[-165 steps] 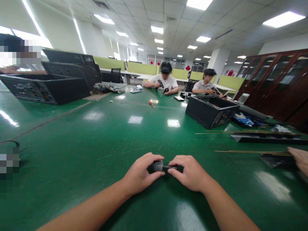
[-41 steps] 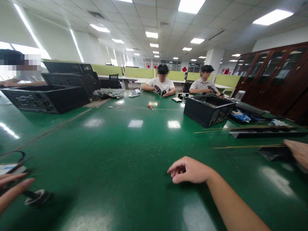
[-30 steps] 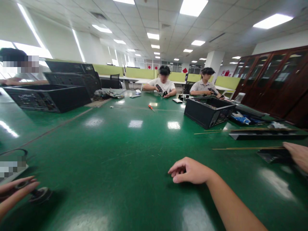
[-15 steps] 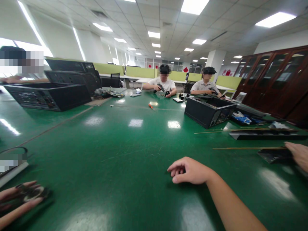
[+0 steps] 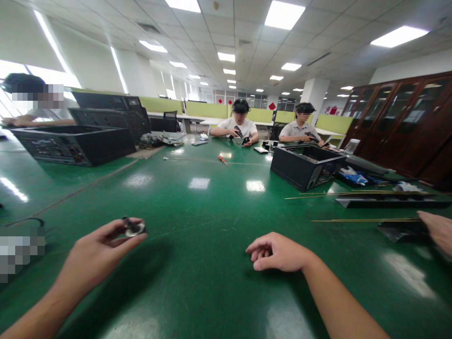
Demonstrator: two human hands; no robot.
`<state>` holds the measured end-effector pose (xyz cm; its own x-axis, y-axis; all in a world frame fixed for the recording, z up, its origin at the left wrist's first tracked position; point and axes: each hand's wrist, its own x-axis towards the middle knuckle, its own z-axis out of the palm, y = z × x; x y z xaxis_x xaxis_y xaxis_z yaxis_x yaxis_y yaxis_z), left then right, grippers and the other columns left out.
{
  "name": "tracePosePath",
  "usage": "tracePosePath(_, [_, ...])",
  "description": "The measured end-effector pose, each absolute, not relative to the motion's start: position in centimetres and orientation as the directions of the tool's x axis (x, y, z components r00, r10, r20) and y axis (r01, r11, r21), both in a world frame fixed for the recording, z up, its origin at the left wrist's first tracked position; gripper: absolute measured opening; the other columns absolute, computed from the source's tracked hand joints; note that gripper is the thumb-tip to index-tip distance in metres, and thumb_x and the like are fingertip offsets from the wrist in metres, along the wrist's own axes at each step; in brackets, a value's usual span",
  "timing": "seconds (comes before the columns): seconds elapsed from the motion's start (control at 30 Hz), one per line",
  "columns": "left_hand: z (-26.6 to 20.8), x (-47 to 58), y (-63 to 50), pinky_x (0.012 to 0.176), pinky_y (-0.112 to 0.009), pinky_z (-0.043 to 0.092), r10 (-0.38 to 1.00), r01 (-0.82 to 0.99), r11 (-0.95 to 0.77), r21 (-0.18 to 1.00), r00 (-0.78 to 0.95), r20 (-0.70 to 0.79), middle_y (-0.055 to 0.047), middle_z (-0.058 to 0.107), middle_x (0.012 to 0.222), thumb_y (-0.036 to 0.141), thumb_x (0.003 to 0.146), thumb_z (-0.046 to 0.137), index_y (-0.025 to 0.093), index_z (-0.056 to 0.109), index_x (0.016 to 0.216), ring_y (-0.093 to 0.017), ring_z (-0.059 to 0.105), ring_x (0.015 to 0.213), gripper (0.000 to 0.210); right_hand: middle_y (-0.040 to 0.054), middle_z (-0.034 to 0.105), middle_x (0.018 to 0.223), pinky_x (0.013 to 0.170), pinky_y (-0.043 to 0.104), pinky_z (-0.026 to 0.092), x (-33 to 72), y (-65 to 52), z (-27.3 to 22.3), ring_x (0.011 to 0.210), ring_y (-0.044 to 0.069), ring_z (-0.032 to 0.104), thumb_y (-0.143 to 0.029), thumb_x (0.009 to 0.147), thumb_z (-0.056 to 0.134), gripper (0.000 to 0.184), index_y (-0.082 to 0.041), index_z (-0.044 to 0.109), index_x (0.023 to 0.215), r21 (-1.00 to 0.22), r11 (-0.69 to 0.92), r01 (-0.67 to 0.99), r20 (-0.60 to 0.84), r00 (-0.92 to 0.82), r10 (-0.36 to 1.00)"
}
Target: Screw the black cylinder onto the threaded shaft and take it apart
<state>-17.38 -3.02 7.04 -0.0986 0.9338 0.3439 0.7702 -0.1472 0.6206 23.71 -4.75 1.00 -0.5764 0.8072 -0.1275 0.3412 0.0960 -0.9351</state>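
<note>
My left hand [image 5: 100, 249] is closed on a small round black-and-silver part [image 5: 135, 228], pinched between thumb and fingers above the green table [image 5: 197, 282]. A dark stub sticks up from the part; its exact kind I cannot make out. Resting on the tabletop right of centre, my right hand [image 5: 278, 253] has loosely bent fingers with a gap between thumb and forefinger. Nothing shows in it.
Black computer cases [image 5: 81, 143] [image 5: 307, 165] stand left and right. An orange screwdriver [image 5: 222, 160] lies farther back. At right, another person's hand [image 5: 438, 233] touches a dark bracket [image 5: 399, 230] near thin brass-coloured rods [image 5: 339, 220]. Other people sit around the table.
My left hand has moved from the lower left corner up and to the right, carrying the round part. My right hand has stayed in place.
</note>
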Motion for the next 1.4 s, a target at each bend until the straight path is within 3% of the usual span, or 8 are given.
tracePosePath(0.1, [6.4,-11.8,-1.8,0.092,-0.039,0.055,0.958,0.618,-0.285,0.733,0.171,0.229,-0.005,0.075,0.107,0.051,0.076,0.07,0.019,0.067,0.111,-0.025,0.071,0.093,0.048,0.0053,0.072,0.093,0.073,0.026,0.05,23.7,-4.7,1.0,0.078,0.014,0.064,-0.031,0.072,0.082,0.049,-0.016,0.07,0.117,-0.942,0.086,0.323,-0.117,-0.559,0.821])
tracePosePath(0.23, [5.5,-4.1,-1.7,0.084,-0.035,0.055,0.832,0.534,-0.521,0.666,0.492,0.256,-0.006,0.073,0.106,0.037,0.083,0.066,0.022,0.068,0.113,-0.022,0.068,0.092,0.034,0.004,0.071,0.092,0.066,0.025,0.049,23.9,-4.5,1.0,0.072,0.013,0.062,-0.026,0.072,0.08,0.056,-0.016,0.063,0.124,-0.945,0.078,0.317,-0.085,-0.47,0.879])
tracePosePath(0.33, [4.4,-0.9,-1.7,0.09,-0.036,0.052,0.731,0.477,-0.636,0.607,0.624,0.276,-0.006,0.071,0.109,0.032,0.083,0.066,0.024,0.065,0.118,-0.022,0.065,0.098,0.036,0.0029,0.069,0.093,0.067,0.026,0.049,23.9,-4.4,1.0,0.071,0.012,0.061,-0.022,0.071,0.079,0.054,-0.016,0.061,0.122,-0.941,0.122,0.316,-0.016,-0.399,0.917])
tracePosePath(0.47, [2.5,0.2,-1.4,0.088,-0.034,0.052,0.747,0.446,-0.606,0.659,0.602,0.281,-0.003,0.071,0.104,0.026,0.078,0.072,0.024,0.058,0.123,-0.02,0.066,0.095,0.047,0.0022,0.068,0.097,0.076,0.029,0.051,23.3,-4.7,1.2,0.077,0.014,0.064,-0.016,0.07,0.077,0.05,-0.02,0.059,0.117,-0.871,0.251,0.421,0.106,-0.337,0.935])
tracePosePath(0.67, [1.3,-0.6,-1.3,0.077,-0.028,0.049,0.757,0.403,-0.562,0.722,0.603,0.253,0.001,0.07,0.094,0.022,0.075,0.074,0.022,0.065,0.101,-0.017,0.065,0.085,0.028,0.0018,0.068,0.103,0.08,0.03,0.048,22.4,-5.3,1.7,0.088,0.018,0.063,-0.015,0.071,0.075,0.045,-0.024,0.06,0.113,-0.731,0.387,0.562,0.227,-0.335,0.914])
tracePosePath(0.83, [1.2,-0.4,-1.5,0.076,-0.027,0.047,0.74,0.372,-0.578,0.727,0.614,0.274,0.001,0.071,0.09,0.023,0.075,0.075,0.022,0.068,0.099,-0.015,0.065,0.082,0.025,0.0013,0.068,0.097,0.078,0.029,0.047,22.1,-5.7,2.0,0.087,0.018,0.062,-0.012,0.073,0.072,0.034,-0.023,0.063,0.104,-0.68,0.445,0.583,0.279,-0.356,0.892])
tracePosePath(1.13, [1.0,-0.4,-1.6,0.078,-0.026,0.047,0.711,0.345,-0.613,0.711,0.634,0.305,0.001,0.072,0.092,0.024,0.076,0.077,0.023,0.068,0.101,-0.015,0.066,0.085,0.026,-0.0002,0.07,0.093,0.077,0.027,0.046,22.0,-5.9,2.2,0.085,0.016,0.063,-0.011,0.08,0.067,0.022,-0.022,0.066,0.099,-0.667,0.491,0.561,0.302,-0.399,0.866])
tracePosePath(1.4, [0.8,-0.4,-1.7,0.08,-0.027,0.048,0.692,0.347,-0.635,0.69,0.652,0.31,0.0,0.072,0.095,0.024,0.076,0.076,0.023,0.068,0.103,-0.015,0.066,0.087,0.028,0.0012,0.071,0.088,0.075,0.026,0.044,22.0,-6.0,2.3,0.082,0.016,0.064,-0.023,0.088,0.065,0.01,-0.021,0.071,0.095,-0.631,0.496,0.597,0.282,-0.419,0.863])
